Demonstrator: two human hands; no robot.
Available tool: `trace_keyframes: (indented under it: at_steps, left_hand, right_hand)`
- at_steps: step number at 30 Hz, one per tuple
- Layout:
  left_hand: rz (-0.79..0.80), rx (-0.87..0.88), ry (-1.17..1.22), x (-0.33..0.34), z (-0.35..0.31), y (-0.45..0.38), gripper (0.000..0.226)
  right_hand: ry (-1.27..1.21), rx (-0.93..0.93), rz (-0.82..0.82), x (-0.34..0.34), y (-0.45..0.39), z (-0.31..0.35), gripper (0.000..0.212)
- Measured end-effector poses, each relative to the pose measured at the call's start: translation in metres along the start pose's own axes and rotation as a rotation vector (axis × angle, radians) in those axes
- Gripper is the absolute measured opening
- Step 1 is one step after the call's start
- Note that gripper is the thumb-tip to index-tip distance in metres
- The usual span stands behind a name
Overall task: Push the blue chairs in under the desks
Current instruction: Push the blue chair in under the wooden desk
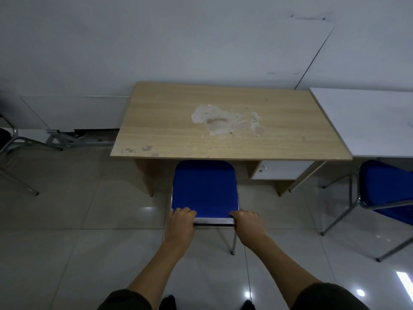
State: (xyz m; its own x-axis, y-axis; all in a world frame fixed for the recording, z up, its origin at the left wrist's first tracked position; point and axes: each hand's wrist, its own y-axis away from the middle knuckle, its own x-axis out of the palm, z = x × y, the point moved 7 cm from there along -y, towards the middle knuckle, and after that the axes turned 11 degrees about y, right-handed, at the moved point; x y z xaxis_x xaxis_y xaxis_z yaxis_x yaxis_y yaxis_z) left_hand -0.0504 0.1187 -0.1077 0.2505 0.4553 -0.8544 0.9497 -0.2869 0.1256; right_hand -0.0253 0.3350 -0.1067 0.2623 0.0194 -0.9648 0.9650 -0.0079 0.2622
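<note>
Against the far white wall (156, 41) stands a light wood-grain desk (268, 135) with a rectangular top, its laminate peeled away in a pale patch (223, 121) near the middle, and a small white-fronted drawer unit (281, 170) hangs under its right side, leaving the knee space open on the left and centre. Just right of it sits a white-topped desk (368, 121), with a second blue padded chair on a chrome frame (384, 191) part-way under its near edge, angled and seemingly not pushed home. Glossy pale floor tiles (89, 220) spread toward the viewer, a surface chair feet should slide over readily. At centre, the blue padded chair with metal legs (204, 189) points straight at the wooden desk's opening; the far edge of its blue panel is at or just beneath the desk's near edge, while most of it lies out in the open. Both arms reach forward evenly, presumably so the push stays straight and the chair clears the drawer unit. The left hand (182, 222) is wrapped over the left end of the chair's near metal rail (213, 221), and the right hand (248, 222) is closed over the right end, fingers curled onto the blue edge. Judging by this, the chair is only partly in.
</note>
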Motion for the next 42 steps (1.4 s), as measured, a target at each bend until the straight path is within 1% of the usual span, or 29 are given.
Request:
trace_keyframes:
  at_steps: [2,4,5,7,9,12,19,24,28,34,37,42]
  left_hand:
    - [-0.002,-0.004,0.010,0.002,0.003,-0.002,0.032]
    - [-0.004,-0.018,0.038,0.001,0.006,-0.001,0.029]
    - [-0.014,-0.033,0.056,0.001,0.009,0.001,0.028]
    - [-0.045,-0.078,0.083,0.002,0.013,0.005,0.027]
    - [-0.060,-0.108,0.098,0.006,0.017,0.005,0.031]
    - [-0.069,-0.091,0.066,0.010,0.022,-0.004,0.034]
    - [-0.054,-0.082,0.049,0.003,0.031,-0.032,0.036]
    - [-0.065,-0.071,0.028,-0.006,0.031,-0.055,0.033]
    - [-0.079,-0.073,0.011,-0.015,0.035,-0.082,0.036]
    - [-0.105,-0.063,0.031,-0.027,0.046,-0.127,0.041]
    - [-0.114,-0.072,0.037,-0.034,0.048,-0.153,0.039]
    - [-0.086,-0.096,0.016,-0.041,0.060,-0.197,0.025]
  right_hand:
    - [-0.040,0.001,-0.015,-0.005,0.004,0.000,0.021]
    - [-0.128,0.040,-0.045,-0.005,0.011,-0.005,0.013]
    - [-0.169,0.090,-0.063,-0.002,0.015,-0.011,0.014]
    - [-0.238,0.186,-0.060,0.009,0.022,-0.024,0.030]
    - [-0.302,0.186,-0.045,0.020,0.018,-0.030,0.030]
    - [-0.294,0.170,-0.017,0.020,0.004,-0.032,0.021]
    - [-0.324,0.160,-0.014,0.021,-0.027,-0.032,0.015]
    - [-0.318,0.142,-0.024,0.013,-0.055,-0.033,0.019]
    - [-0.312,0.140,-0.024,0.006,-0.084,-0.032,0.020]
    - [-0.270,0.096,-0.002,-0.010,-0.132,-0.031,0.017]
    - [-0.240,0.080,0.005,-0.020,-0.157,-0.033,0.019]
    - [-0.220,0.066,0.057,-0.035,-0.197,-0.034,0.022]
